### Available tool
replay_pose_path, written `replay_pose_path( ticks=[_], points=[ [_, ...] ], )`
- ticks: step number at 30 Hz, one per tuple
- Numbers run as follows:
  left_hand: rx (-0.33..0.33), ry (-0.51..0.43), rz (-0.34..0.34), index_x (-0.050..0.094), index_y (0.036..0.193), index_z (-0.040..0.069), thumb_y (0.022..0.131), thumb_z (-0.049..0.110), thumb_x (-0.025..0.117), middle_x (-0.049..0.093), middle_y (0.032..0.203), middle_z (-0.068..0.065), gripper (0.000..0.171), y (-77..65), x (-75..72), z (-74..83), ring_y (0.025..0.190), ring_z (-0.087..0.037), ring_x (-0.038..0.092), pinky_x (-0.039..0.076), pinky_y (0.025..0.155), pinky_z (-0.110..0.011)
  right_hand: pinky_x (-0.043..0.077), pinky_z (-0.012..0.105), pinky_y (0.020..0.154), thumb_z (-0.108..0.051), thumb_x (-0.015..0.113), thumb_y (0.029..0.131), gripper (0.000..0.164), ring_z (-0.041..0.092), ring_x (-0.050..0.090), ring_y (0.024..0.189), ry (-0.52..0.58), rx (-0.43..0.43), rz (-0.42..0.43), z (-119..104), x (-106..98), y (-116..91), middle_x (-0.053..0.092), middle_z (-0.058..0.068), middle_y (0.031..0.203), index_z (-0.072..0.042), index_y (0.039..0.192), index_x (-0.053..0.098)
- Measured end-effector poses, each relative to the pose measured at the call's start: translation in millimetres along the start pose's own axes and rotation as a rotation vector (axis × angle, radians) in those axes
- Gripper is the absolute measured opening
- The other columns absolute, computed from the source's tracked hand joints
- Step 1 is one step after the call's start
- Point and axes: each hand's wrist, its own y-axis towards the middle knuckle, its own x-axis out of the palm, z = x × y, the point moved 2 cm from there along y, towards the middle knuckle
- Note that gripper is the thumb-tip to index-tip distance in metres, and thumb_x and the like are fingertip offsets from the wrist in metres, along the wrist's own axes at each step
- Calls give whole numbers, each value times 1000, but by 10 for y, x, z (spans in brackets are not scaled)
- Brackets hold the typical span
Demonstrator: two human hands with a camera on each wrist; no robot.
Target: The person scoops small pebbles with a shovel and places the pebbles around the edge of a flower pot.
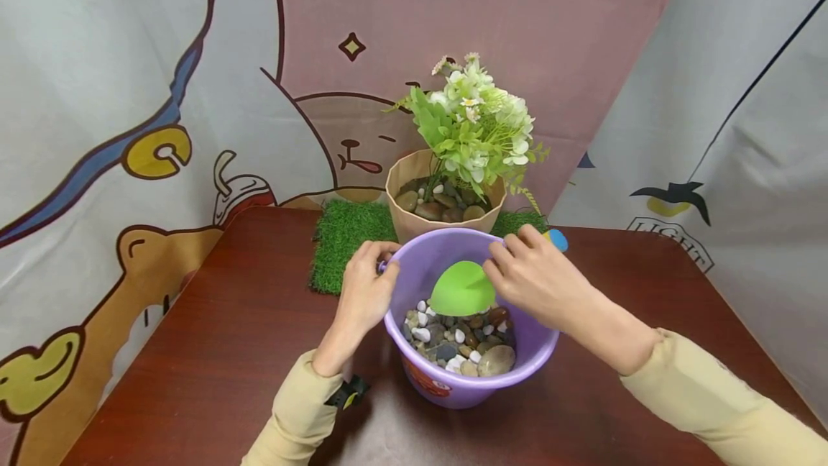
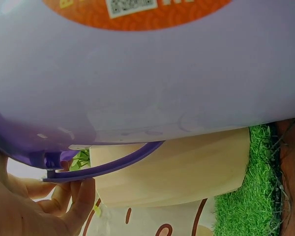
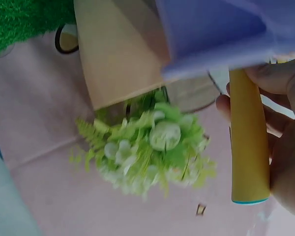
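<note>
A purple bucket [image 1: 481, 394] with mixed pebbles [image 1: 446, 352] inside is directly in front of me. At its left rim my left hand [image 1: 365, 290] grips the edge, with fingers by the bucket's thin purple handle [image 2: 118, 166] in the left wrist view. My right hand [image 1: 533, 275] holds a toy shovel over the right rim. The shovel's green blade [image 1: 462, 290] is inside the bucket, above the pebbles. Its yellow handle [image 3: 250, 142] lies along my fingers in the right wrist view, and the blue end shows past the hand in the head view.
Behind the bucket stands a beige pot [image 1: 440, 227] with stones and artificial white-green flowers [image 1: 481, 117]. Green turf [image 1: 349, 236] lies beneath it on the brown table [image 1: 246, 322]. Printed cloth [image 1: 550, 34] hangs around the back and sides.
</note>
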Motion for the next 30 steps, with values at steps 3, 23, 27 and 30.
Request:
replay_pose_path(
  ticks=[3,23,27,30],
  points=[
    [1,-3,-3,68,105,5,85,9,56,60,88,-8,24,2,3,5,82,-21,56,44,76,-34,35,35,63,1,28,85,31,24,44,59,-25,-46,-5,-104,69,14,46,7,66,-5,69,54],
    [6,-7,3,68,105,5,86,8,56,59,87,-8,23,3,8,16,83,-20,55,44,76,-33,34,32,59,-17,77,61,21,20,50,60,190,-27,-153,-265,399,37,51,0,64,-12,67,57],
    [-3,-3,-1,68,106,5,86,9,55,60,88,-8,23,3,-1,10,84,-21,56,44,78,-34,34,31,57,-20,78,64,22,18,53,59,307,39,-226,-234,451,16,51,-3,62,-14,66,58],
    [-5,-4,-4,68,106,5,86,9,55,60,89,-9,24,5,1,7,84,-22,56,45,78,-35,35,31,57,-22,79,64,22,16,54,57,371,56,-256,-225,468,9,53,-5,62,-15,66,59]
  ],
)
